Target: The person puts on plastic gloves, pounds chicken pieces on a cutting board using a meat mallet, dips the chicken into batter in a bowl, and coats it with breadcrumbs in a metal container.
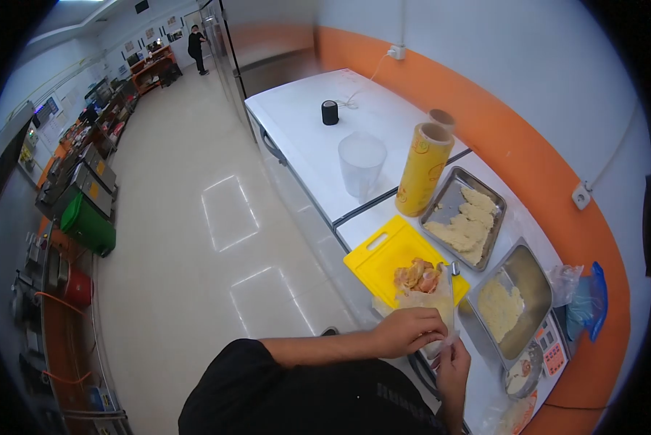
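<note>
My left hand point(411, 332) is closed in a pinch on the edge of a clear plastic bag point(441, 299), near the front edge of the table. Beside it, my right hand point(454, 364) is closed on the same plastic, the two hands nearly touching. Pieces of raw meat point(417, 277) lie on a yellow cutting board point(375, 262), just beyond the bag. A metal tray point(457, 190) with breaded pieces point(470, 225) stands behind the board. To the right is a deep metal pan point(534, 290) holding pale crumbs point(501, 308).
A yellow roll point(421, 170), a translucent container point(362, 163) and a black cylinder point(330, 113) stand on the white table point(296, 109). A scale point(552, 348) and a blue bag point(596, 301) are at the right. A person point(197, 49) stands far off; a green bin point(88, 225) is at left.
</note>
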Action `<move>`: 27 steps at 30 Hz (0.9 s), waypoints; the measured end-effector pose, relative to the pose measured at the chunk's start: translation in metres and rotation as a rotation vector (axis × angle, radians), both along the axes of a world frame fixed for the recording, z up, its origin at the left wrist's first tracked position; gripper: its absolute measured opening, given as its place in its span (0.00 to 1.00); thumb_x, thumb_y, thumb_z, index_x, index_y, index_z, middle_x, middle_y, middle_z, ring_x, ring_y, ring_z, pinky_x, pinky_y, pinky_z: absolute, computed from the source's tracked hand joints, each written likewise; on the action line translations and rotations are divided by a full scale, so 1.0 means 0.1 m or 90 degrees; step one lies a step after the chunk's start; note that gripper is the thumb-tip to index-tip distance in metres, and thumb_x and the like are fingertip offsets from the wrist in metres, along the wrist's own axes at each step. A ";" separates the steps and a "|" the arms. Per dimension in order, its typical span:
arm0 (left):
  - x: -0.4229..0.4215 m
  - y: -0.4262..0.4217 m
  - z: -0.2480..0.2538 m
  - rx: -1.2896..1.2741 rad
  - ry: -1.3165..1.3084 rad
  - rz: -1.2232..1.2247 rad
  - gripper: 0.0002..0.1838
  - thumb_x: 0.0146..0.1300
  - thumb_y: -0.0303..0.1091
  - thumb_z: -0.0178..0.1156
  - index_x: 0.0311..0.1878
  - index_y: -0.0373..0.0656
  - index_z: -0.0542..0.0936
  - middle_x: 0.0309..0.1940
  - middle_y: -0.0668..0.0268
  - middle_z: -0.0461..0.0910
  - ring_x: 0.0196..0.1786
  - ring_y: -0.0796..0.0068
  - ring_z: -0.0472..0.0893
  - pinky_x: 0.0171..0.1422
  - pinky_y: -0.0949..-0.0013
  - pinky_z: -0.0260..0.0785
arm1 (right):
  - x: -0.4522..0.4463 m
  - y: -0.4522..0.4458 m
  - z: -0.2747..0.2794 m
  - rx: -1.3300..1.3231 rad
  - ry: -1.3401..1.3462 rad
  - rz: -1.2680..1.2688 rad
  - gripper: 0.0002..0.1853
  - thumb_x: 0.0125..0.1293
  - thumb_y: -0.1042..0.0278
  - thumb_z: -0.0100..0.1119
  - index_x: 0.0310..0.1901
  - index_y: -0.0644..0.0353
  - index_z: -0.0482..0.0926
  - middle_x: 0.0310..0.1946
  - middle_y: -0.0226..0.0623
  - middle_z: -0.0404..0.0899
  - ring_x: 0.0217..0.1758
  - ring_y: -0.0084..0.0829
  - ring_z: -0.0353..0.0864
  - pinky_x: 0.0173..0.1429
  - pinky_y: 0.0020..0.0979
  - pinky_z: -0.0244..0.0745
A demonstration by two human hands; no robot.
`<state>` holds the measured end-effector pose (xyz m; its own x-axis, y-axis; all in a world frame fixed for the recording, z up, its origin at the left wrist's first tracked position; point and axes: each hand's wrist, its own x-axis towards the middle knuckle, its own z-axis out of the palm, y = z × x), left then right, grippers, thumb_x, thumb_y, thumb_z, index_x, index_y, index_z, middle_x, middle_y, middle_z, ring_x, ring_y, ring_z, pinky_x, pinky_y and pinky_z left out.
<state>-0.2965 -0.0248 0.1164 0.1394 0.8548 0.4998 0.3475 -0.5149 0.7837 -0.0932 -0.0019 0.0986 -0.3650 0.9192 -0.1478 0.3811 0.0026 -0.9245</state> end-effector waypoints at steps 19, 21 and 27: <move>0.55 0.43 0.47 0.168 0.380 -0.110 0.12 0.47 0.26 0.60 0.38 0.50 0.80 0.35 0.69 0.75 0.40 0.65 0.77 0.40 0.61 0.67 | 0.21 -0.01 -0.14 0.358 -0.193 -0.096 0.12 0.55 0.67 0.66 0.41 0.57 0.78 0.37 0.39 0.81 0.36 0.44 0.82 0.37 0.35 0.78; 0.71 0.43 0.56 0.186 0.388 -0.145 0.12 0.48 0.28 0.60 0.38 0.51 0.80 0.36 0.69 0.75 0.42 0.66 0.77 0.43 0.60 0.67 | 0.24 -0.06 -0.24 0.459 -0.156 -0.146 0.11 0.54 0.66 0.67 0.38 0.56 0.78 0.34 0.38 0.80 0.34 0.44 0.81 0.33 0.37 0.77; 1.05 0.40 0.55 0.278 0.458 -0.179 0.14 0.49 0.31 0.60 0.41 0.52 0.80 0.44 0.69 0.74 0.52 0.67 0.74 0.56 0.58 0.63 | 0.47 -0.13 -0.51 0.487 -0.226 -0.225 0.09 0.56 0.64 0.65 0.37 0.56 0.79 0.31 0.37 0.81 0.34 0.39 0.83 0.34 0.37 0.77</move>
